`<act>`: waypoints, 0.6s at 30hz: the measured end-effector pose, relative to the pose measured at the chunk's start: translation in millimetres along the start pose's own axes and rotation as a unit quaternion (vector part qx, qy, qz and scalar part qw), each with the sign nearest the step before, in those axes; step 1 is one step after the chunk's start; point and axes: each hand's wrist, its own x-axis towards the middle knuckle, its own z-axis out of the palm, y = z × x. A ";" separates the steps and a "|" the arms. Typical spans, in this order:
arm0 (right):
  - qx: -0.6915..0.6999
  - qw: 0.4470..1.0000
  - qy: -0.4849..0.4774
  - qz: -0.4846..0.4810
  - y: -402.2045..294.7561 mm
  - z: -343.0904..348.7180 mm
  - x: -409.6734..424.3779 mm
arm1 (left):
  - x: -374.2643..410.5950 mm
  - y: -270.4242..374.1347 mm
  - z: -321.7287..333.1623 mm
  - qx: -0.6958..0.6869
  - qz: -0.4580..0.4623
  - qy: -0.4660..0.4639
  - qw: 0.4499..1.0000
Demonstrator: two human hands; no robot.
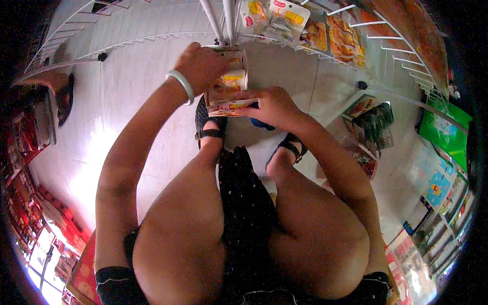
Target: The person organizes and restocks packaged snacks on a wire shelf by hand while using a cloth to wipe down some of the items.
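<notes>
Between my hands is an open cardboard box (244, 72) with printed food packets (231, 81) in it. My left hand (204, 66), with a pale bangle (182, 85) on the wrist, reaches over the box's left side; its fingertips are hidden, so its grip cannot be told. My right hand (272, 108) grips the near right part of the box, its fingers on a printed flap or packet (228, 108) at the near edge. Just beyond the box stand the white posts (228, 23) of a wire rack.
White wire shelving (385, 37) curves across the top, with bagged food packets (286, 21) on its right. More dark packets (375, 120) lie on the floor at the right. My sandalled feet (211, 133) are below the box. A green box (446, 129) stands far right.
</notes>
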 end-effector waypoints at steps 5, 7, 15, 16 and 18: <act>-0.067 0.997 -0.004 0.041 -9.0 -0.6 22.0 | -10.9 -20.7 -16.7 -0.213 -0.048 0.058 0.974; -0.066 0.996 0.059 0.029 -3.3 6.2 30.6 | -7.8 -26.2 -13.4 -0.217 -0.027 0.085 0.972; 0.011 0.984 0.174 0.048 -10.0 12.9 36.2 | -16.1 -27.6 5.5 -0.497 -0.016 0.091 0.863; 0.010 0.980 0.191 0.048 -3.7 18.2 36.2 | -18.9 -19.4 0.9 -0.505 -0.005 0.105 0.857; -0.008 0.974 0.219 0.052 -2.7 22.9 35.3 | -20.4 -17.0 0.7 -0.451 0.023 0.127 0.883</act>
